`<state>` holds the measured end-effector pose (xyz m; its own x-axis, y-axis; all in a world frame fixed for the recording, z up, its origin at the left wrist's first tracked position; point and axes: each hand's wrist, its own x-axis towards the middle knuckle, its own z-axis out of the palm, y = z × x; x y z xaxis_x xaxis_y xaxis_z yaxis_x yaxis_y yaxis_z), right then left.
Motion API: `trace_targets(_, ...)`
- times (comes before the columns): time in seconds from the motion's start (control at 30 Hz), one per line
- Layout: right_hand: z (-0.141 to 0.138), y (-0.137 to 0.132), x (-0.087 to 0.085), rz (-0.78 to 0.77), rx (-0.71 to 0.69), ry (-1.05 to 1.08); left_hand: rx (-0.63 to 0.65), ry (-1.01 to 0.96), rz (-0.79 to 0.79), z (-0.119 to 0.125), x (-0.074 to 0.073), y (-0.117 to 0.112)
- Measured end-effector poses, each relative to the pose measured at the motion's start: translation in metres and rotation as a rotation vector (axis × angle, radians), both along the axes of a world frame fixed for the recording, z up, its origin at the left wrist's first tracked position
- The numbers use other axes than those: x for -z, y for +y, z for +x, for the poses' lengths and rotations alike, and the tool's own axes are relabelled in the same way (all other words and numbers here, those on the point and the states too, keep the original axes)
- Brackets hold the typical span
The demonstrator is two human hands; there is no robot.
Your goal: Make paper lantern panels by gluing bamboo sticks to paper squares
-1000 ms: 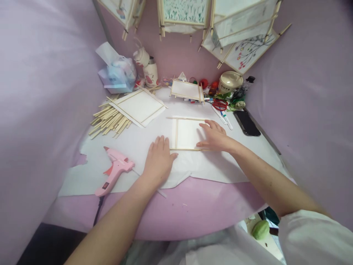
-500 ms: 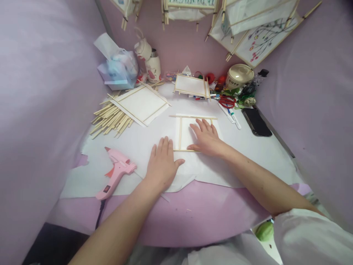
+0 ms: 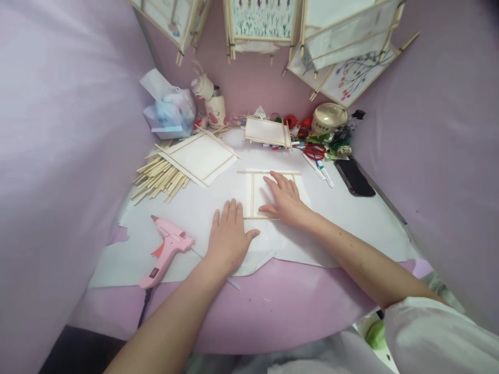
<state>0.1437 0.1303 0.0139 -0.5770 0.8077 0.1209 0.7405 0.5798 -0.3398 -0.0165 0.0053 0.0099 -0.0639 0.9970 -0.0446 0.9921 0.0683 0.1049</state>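
Note:
A small frame of thin wooden sticks point(image 3: 252, 195) with white paper lies on the white table covering in front of me. Over its right part rests my right hand point(image 3: 286, 200), fingers spread and bent, with thumb and fingertips at the paper and sticks. Part of the frame is hidden beneath it. My left hand point(image 3: 230, 236) lies flat on the white covering, just left of the frame, with its thumb out to the side. To the left of that hand lies a pink glue gun point(image 3: 169, 246), a glue stick poking out of its back end.
Behind on the left, a larger papered stick frame point(image 3: 202, 156) leans over a pile of sticks point(image 3: 159, 179). A smaller papered frame point(image 3: 265, 130), red scissors point(image 3: 315, 151), pens point(image 3: 323, 171) and a black phone point(image 3: 354, 177) lie toward the back and right. Lanterns point(image 3: 265, 21) hang above.
The view has tilted up a little, so more of the hanging lanterns shows. My right hand has shifted slightly left over the frame; my left hand stays flat.

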Motion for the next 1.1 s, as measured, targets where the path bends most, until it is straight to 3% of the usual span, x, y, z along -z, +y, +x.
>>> trace_targets(0.1, 0.024, -0.012, -0.003, 0.076, -0.080, 0.181, -0.014, -0.020, 0.073, 0.000, 0.000, 0.000)
trace_targets(0.23, 0.051, -0.033, -0.003, 0.076, -0.150, 0.150, 0.011, -0.091, 0.214, 0.001, -0.002, 0.001)
trace_targets(0.4, 0.045, -0.046, 0.007, 0.100, -0.186, 0.077, 0.164, -0.338, 0.506, -0.001, -0.009, 0.001)
trace_targets(0.53, 0.037, -0.047, 0.003, 0.184, -0.146, 0.088, 0.189, -0.479, 0.759, -0.006, -0.016, -0.001)
trace_targets(0.6, 0.041, -0.046, -0.011, 0.238, -0.098, 0.121, 0.168, -0.518, 0.889, -0.011, -0.018, -0.002)
trace_targets(0.7, 0.055, -0.044, -0.049, 0.336, 0.004, 0.215, 0.067, -0.583, 1.023, -0.019, -0.019, -0.003)
trace_targets(0.83, 0.071, -0.034, -0.116, 0.454, 0.041, 0.367, -0.097, -0.706, 1.029, -0.027, -0.015, 0.002)
trace_targets(0.93, 0.066, -0.015, -0.151, 0.398, 0.046, 0.362, -0.139, -0.758, 1.011, -0.030, -0.009, 0.009)
trace_targets(1.0, 0.053, 0.005, -0.159, 0.303, 0.044, 0.319, -0.163, -0.780, 0.995, -0.032, -0.005, 0.012)
trace_targets(1.1, 0.029, 0.035, -0.145, 0.212, 0.075, 0.308, -0.191, -0.780, 0.965, -0.035, -0.001, 0.013)
